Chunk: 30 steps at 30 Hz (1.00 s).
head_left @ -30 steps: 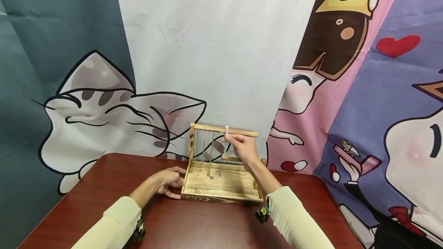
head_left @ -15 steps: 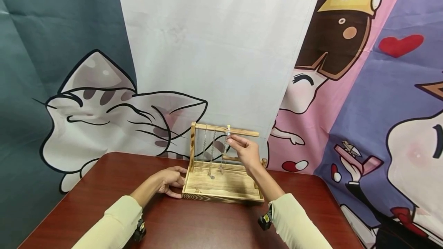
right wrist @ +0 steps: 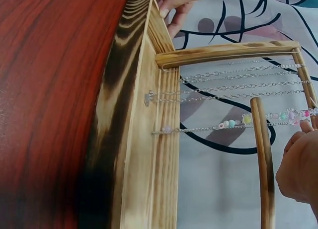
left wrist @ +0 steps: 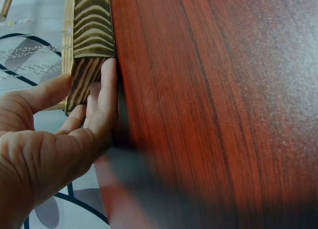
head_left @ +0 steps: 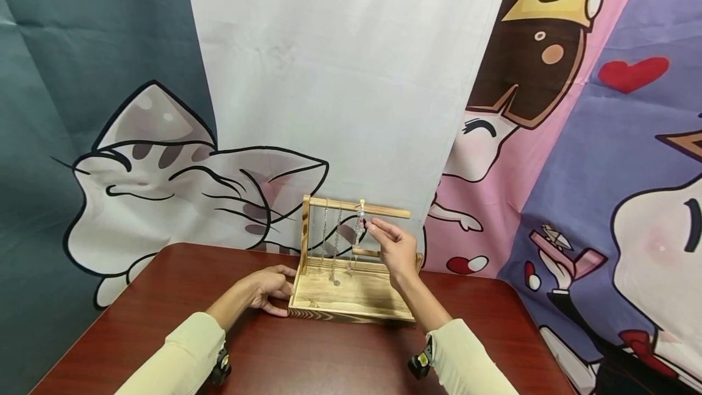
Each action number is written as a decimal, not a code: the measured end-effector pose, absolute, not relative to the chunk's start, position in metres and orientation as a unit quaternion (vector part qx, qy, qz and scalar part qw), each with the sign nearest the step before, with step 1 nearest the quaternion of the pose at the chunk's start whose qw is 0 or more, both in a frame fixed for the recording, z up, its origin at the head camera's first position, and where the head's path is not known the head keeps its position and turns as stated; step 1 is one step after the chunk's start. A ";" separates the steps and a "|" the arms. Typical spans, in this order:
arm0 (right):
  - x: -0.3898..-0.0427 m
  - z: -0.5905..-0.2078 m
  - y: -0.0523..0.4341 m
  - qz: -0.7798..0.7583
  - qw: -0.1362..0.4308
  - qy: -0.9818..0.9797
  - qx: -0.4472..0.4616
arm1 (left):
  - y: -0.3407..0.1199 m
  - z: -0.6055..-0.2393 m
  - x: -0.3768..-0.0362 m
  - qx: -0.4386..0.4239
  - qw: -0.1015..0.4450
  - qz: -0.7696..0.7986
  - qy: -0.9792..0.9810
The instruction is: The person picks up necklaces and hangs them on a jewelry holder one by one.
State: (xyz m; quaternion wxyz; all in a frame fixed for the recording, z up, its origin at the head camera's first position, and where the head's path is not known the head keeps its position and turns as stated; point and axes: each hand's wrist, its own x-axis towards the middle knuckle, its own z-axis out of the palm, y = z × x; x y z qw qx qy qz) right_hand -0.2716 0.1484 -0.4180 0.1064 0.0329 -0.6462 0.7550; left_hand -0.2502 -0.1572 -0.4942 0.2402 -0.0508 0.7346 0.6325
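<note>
A wooden jewelry stand (head_left: 351,294), with a shallow tray base and an upright bar frame, stands on the table. My left hand (head_left: 271,288) grips the tray's left end. In the left wrist view, the thumb of that hand (left wrist: 54,124) lies on the tray's end wall (left wrist: 85,80), its other fingers round the lower side. A beaded necklace (right wrist: 247,119) with pastel beads and a silver chain hangs from the top bar (head_left: 384,211). My right hand (head_left: 397,250) is just right of it, fingertips close beside the beads and apart from them in the head view.
Silver chain necklaces (head_left: 336,239) hang left of the beaded one, a pendant (right wrist: 148,98) low over the tray. A shorter lower bar (head_left: 366,252) juts in from the right. Behind the reddish-brown table (head_left: 329,358) hangs a cartoon-printed cloth (head_left: 351,78).
My right hand has drawn slightly right and down from the top of the beaded necklace, its fingertips coming off the beads. My left hand stays on the tray's end.
</note>
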 end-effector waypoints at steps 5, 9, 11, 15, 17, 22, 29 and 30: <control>-0.267 -0.421 0.148 0.766 0.093 -0.635 0.039 | -0.157 -0.495 -0.250 -0.050 0.241 0.633 0.734; -0.263 -0.425 0.148 0.758 0.080 -0.645 0.051 | -0.157 -0.495 -0.250 -0.045 0.243 0.631 0.736; -0.262 -0.427 0.148 0.750 0.073 -0.654 0.061 | -0.157 -0.495 -0.250 -0.043 0.243 0.630 0.736; -0.259 -0.432 0.146 0.725 0.062 -0.679 0.092 | -0.157 -0.494 -0.250 -0.041 0.243 0.630 0.737; -0.257 -0.435 0.144 0.713 0.054 -0.691 0.106 | -0.157 -0.494 -0.250 -0.042 0.242 0.630 0.737; -0.251 -0.444 0.138 0.676 0.027 -0.721 0.152 | -0.158 -0.495 -0.250 -0.043 0.241 0.631 0.736; -0.244 -0.459 0.132 0.586 -0.034 -0.775 0.235 | -0.158 -0.495 -0.250 -0.044 0.240 0.632 0.736; -0.243 -0.462 0.131 0.573 -0.041 -0.781 0.245 | -0.158 -0.495 -0.250 -0.044 0.240 0.631 0.736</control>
